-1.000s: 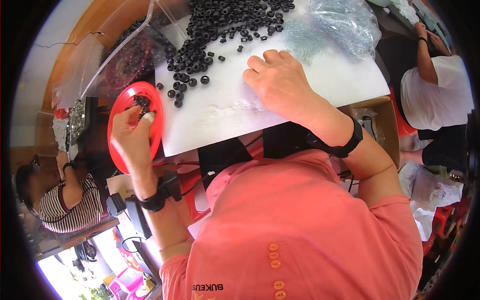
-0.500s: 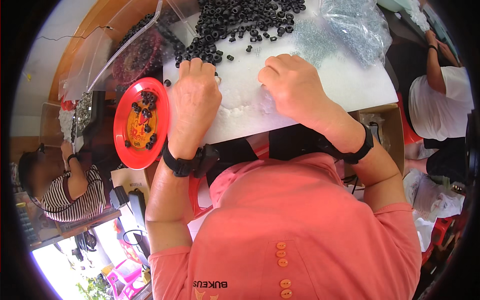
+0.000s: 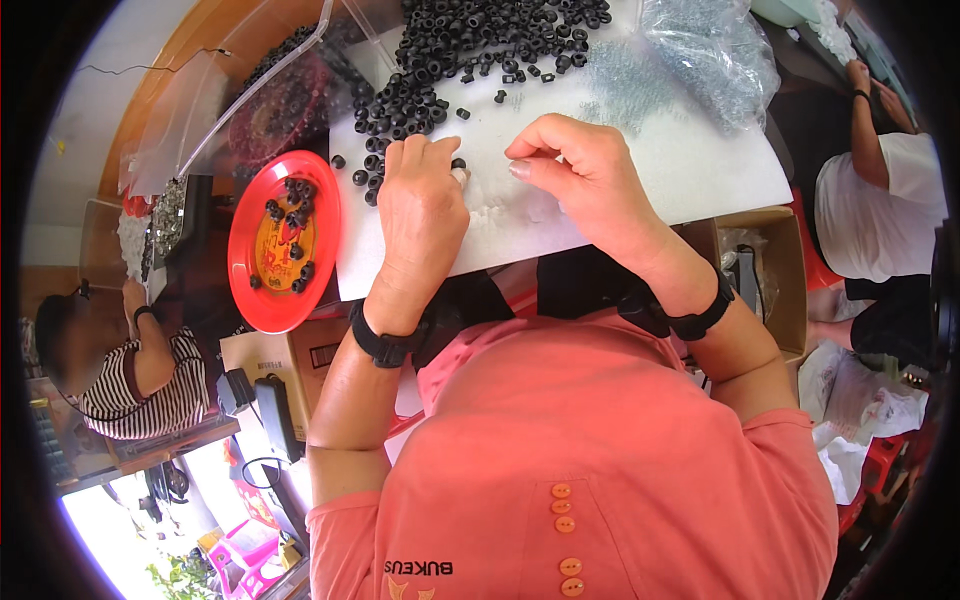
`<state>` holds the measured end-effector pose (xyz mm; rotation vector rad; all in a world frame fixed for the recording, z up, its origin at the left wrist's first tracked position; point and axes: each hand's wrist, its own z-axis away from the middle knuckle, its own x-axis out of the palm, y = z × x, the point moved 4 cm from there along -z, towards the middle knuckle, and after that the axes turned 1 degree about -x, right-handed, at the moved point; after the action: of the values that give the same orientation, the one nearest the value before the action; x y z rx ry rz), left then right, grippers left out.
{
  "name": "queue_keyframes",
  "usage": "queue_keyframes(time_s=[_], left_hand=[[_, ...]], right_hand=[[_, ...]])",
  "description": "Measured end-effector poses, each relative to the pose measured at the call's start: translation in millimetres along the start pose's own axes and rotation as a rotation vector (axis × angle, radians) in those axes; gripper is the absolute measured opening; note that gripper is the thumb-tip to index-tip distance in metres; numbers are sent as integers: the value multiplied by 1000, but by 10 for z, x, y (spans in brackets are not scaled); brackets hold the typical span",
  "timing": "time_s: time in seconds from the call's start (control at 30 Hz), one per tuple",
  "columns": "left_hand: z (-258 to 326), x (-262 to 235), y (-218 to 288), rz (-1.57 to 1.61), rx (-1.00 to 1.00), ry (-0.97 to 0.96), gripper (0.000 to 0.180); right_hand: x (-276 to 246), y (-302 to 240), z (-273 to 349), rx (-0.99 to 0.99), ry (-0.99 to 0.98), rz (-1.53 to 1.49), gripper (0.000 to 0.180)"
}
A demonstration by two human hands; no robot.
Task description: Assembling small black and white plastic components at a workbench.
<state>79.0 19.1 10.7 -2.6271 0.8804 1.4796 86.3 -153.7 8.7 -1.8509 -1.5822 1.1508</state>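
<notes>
My left hand (image 3: 425, 205) is over the white sheet (image 3: 700, 180), its fingers curled and partly hidden. Between its index finger and thumb shows a small black ring-shaped part (image 3: 458, 164). To the right of it, my right hand (image 3: 592, 182) is raised with thumb and index fingertip close together; whatever they pinch is too small to make out. A large pile of black ring-shaped parts (image 3: 470, 45) covers the sheet's far side, and several strays reach my left hand. Fine silvery pieces (image 3: 620, 85) lie scattered beyond my right hand.
On the left stands a red plate (image 3: 240, 270) with several black parts in it. A clear plastic bag (image 3: 715, 60) of silvery pieces sits at the far right. Beside the sheet is a cardboard box (image 3: 785, 290). One person sits at each side.
My left hand has come nearer and to the right, baring black parts behind it. My right hand's fingers have extended from a closed curl into a thumb-and-index pinch.
</notes>
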Motion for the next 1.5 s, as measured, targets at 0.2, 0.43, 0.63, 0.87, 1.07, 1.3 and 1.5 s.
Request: queue_keyframes(time_s=[0.2,0.43,0.63,0.87,1.07,1.3,1.5], left_hand=[[80,-44,-16,168,-120,-22,20],[160,-86,47,1099,-693,-217,20],[196,-55,76,1451,-850,-181,21],[236,-99,-7,1546,-873,-61,20],[321,-130,-108,1511,-903,-5,19],[366,-120,-155,1592,-876,-32,20],[410,-114,-199,1650,-871,-4,20]], right_hand=[[125,-9,-21,92,-11,-128,7],[186,-59,-45,181,-51,-299,4],[231,-64,16,114,-15,-240,7],[303,-331,78,-198,-100,74,22],[289,-234,-569,-198,-193,524,12],[598,108,-781,-216,-483,1001,11],[471,-282,-484,-230,-595,1006,17]])
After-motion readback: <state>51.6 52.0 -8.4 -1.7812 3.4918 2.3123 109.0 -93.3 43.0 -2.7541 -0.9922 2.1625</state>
